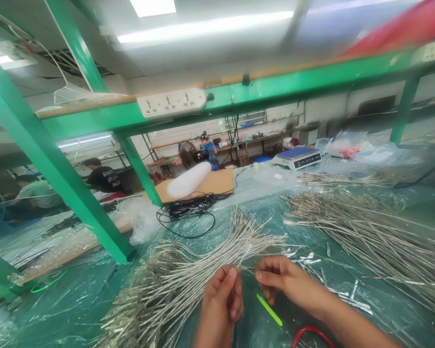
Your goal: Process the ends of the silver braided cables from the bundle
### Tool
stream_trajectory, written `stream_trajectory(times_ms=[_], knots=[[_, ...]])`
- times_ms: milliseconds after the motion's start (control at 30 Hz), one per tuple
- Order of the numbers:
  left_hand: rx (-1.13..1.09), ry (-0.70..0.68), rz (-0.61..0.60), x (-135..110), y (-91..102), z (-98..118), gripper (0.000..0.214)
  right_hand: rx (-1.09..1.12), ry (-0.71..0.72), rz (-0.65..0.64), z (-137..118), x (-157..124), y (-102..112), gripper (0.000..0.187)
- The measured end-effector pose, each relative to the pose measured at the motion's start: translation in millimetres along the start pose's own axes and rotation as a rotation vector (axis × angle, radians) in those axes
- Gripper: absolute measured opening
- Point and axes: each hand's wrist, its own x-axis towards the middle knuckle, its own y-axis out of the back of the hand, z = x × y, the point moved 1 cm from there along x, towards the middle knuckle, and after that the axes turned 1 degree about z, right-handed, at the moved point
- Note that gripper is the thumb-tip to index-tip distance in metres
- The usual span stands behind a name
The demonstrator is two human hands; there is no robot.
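My left hand (223, 299) is closed in a pinch around a thin silver cable from the bundle of silver cables (188, 270) spread in front of me. My right hand (281, 280) is just to its right, fingers curled and pinched toward the same cable end. A bright green strip (270, 310) lies on the plastic sheet below my right hand. A red loop (311, 333) shows by my right wrist.
A second large pile of silver cables (366, 227) lies to the right. Black cords (190, 205), a white roll (189, 180) and a digital scale (299, 157) sit farther back. Green frame posts (58, 174) stand at left. People sit at benches behind.
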Motion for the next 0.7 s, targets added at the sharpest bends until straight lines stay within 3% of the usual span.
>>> stream_trajectory(times_ms=[233,433,533,700], knots=[[-0.017,-0.008,0.014,2.4,5.9,3.2,0.028,-0.285,-0.131,-0.035,1.9,-0.5,6.8,0.022],[-0.089,-0.07,-0.012,1.6,10.0,16.3,0.023,-0.782,-0.059,0.151,10.0,-10.1,-1.2,0.007],[-0.068,-0.073,-0.038,-0.9,7.0,14.0,0.025,-0.938,-0.057,0.149,15.5,-13.9,-7.9,0.013],[-0.067,-0.052,-0.04,-1.9,5.0,8.1,0.026,-1.014,-0.032,0.11,14.4,-15.4,-13.2,0.006]])
